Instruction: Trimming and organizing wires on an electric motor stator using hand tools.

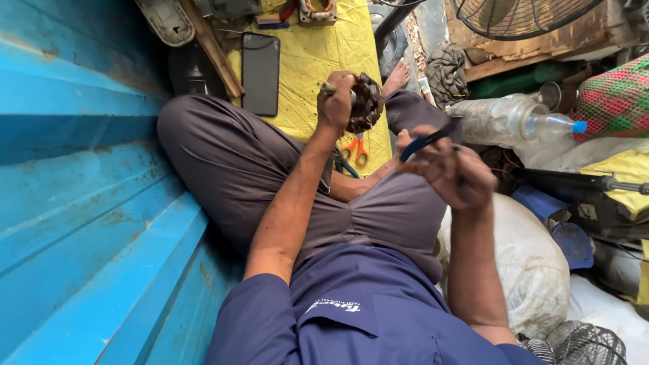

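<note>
I sit cross-legged on the floor in grey trousers and a dark blue shirt. My left hand (336,100) is closed around a dark round motor part (366,101) with copper-coloured windings and a short metal shaft, held up above my knees. My right hand (451,174) grips a blue-handled tool (424,142), its tip pointing toward the part but a little apart from it. Orange-handled scissors (356,149) lie on the yellow sheet (318,61) below my left hand.
A blue corrugated metal wall (81,169) runs along the left. A black phone (260,73) lies on the yellow sheet. At the right are a clear plastic bottle (520,122), a white sack (534,263), a fan grille (520,13) and piled clutter.
</note>
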